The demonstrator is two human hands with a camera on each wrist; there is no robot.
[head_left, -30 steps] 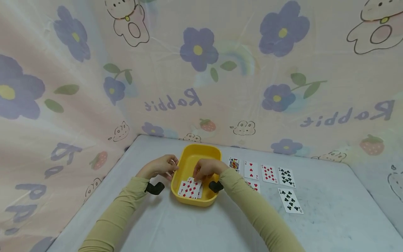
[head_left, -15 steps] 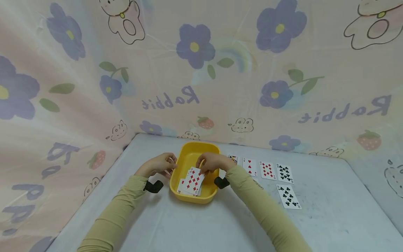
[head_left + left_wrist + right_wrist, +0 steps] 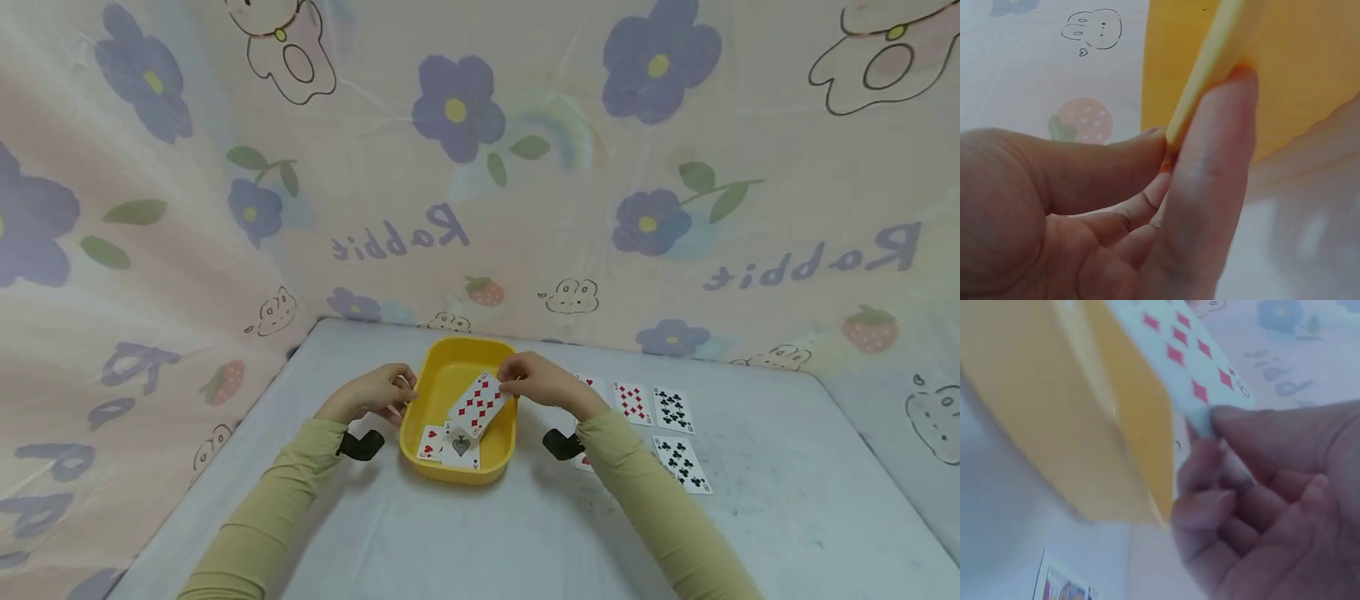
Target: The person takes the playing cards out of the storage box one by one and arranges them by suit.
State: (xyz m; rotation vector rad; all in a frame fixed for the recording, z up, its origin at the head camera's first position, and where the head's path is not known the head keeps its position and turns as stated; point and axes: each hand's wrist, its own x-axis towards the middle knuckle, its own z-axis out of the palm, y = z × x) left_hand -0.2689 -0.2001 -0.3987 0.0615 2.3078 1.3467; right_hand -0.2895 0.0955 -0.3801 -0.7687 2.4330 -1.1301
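Observation:
A yellow tray (image 3: 459, 479) stands on the table, its far end turned toward the wall. My left hand (image 3: 377, 394) pinches its left rim between thumb and fingers; in the left wrist view the rim (image 3: 1200, 69) runs between them. At the tray's right side, my right hand (image 3: 536, 379) pinches a corner of a red diamonds playing card (image 3: 477, 405). The right wrist view shows this card (image 3: 1179, 347) tilted over the tray's edge, thumb on its face. Inside the tray lie an ace of spades (image 3: 461, 448) and a hearts card (image 3: 430, 442), partly overlapped.
To the right, face-up cards lie in rows: a diamonds card (image 3: 632, 403), a clubs card (image 3: 672, 410) and another clubs card (image 3: 682, 463). The right arm (image 3: 652, 500) partly covers others. A patterned cloth wall (image 3: 480, 233) rises behind the table.
My right hand has lifted the diamonds card from the pile and drawn it up and right toward the tray's rim. The ace of spades is now uncovered. My left hand keeps its hold.

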